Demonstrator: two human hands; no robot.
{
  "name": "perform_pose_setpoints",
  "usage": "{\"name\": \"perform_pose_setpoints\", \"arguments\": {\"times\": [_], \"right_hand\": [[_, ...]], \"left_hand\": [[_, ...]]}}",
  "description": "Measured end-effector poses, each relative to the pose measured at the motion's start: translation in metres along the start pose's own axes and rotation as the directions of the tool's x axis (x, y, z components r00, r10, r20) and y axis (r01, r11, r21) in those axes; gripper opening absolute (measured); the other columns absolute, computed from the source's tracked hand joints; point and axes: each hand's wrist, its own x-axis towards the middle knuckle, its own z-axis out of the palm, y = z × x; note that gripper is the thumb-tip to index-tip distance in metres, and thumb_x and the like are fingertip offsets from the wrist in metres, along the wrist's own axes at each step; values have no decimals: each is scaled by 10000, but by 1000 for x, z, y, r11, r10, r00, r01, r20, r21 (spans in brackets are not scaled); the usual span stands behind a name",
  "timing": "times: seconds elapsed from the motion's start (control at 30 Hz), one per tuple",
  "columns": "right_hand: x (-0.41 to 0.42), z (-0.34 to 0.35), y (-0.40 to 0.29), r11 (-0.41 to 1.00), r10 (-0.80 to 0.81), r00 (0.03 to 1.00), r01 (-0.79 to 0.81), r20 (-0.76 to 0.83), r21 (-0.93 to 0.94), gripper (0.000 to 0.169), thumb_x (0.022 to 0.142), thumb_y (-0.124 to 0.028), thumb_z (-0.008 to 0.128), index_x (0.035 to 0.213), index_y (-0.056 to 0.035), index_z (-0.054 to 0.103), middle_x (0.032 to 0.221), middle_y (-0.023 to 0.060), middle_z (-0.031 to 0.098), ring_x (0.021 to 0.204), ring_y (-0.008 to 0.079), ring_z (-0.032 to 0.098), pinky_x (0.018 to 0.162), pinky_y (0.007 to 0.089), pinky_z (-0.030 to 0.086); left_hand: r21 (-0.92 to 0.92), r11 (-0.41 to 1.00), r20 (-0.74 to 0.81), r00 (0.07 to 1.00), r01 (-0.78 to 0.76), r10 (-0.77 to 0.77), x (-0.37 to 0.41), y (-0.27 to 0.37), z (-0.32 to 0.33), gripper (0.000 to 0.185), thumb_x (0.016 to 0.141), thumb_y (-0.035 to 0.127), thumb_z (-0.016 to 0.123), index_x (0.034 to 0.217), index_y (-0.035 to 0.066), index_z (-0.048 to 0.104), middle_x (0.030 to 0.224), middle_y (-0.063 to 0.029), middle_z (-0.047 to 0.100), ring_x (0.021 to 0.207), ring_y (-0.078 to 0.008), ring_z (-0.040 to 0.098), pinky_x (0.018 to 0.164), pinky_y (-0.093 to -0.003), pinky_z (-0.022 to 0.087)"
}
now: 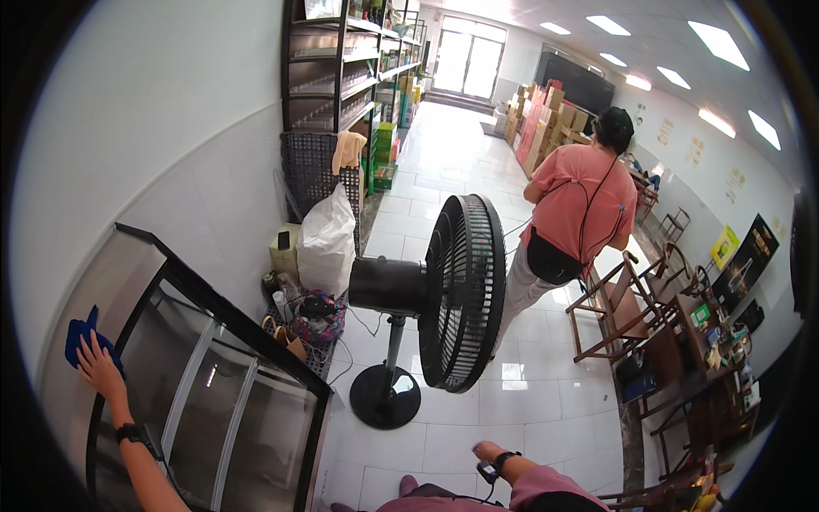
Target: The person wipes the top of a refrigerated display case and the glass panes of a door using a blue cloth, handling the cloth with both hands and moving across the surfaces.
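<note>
My left hand (101,371) lies with its fingers apart over a dark blue cloth (86,336), pressing it onto the metal top panel (121,265) of a cabinet. Below that panel, the cabinet has glass doors (176,358) in a black frame, with pale vertical strips. A dark band with a small device is strapped to my left wrist. My right hand (489,450) hangs at my side over the tiled floor, away from the cabinet. It wears a similar band with a cable; its fingers are too foreshortened to make out, and nothing shows in it.
A black pedestal fan (464,294) stands right of the cabinet. Behind it are a white plastic bag (327,240), cables and a shelving rack (333,70). Another person in a pink shirt (579,192) faces away. Wooden chairs (617,307), a cluttered table (704,326) and stacked cartons (544,128) line the right side.
</note>
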Motion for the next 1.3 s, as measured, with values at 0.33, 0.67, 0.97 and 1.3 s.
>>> {"name": "perform_pose_setpoints", "arguments": {"times": [0.33,0.67,0.97,1.3], "right_hand": [[-16,24,4,775,127,989,-146,75,615,314,832,-175,511,1109,-48,585,935,128,654,778,234,654,684,327,526],[-28,10,-47,700,60,978,-183,198,690,376,890,-194,457,1213,-5,486,1036,151,628,837,226,657,695,319,522],[-63,35,43,508,250,961,-233,117,829,352,887,-150,441,1193,15,496,1029,168,626,812,235,661,696,319,529],[-99,100,238,271,517,842,-332,155,904,337,772,-200,527,1066,-68,625,884,128,670,813,203,648,759,309,506]], "left_hand": [[-125,991,-130,991,-50,33,9,13,1,521,884,99,492,1362,240,341,1431,2,300,1281,-241,335,1018,-412,301],[-436,830,-215,935,-349,281,-34,56,-56,514,789,-69,413,1277,91,442,1424,-76,309,1315,-282,272,1056,-453,242],[-540,822,204,918,-183,339,-156,102,-61,430,796,-83,413,1190,61,510,1395,-98,351,1290,-284,312,1028,-463,272],[-783,614,564,303,-99,768,-387,268,-233,294,905,103,375,1131,84,562,1185,-172,514,1116,-329,461,915,-490,349]]}}
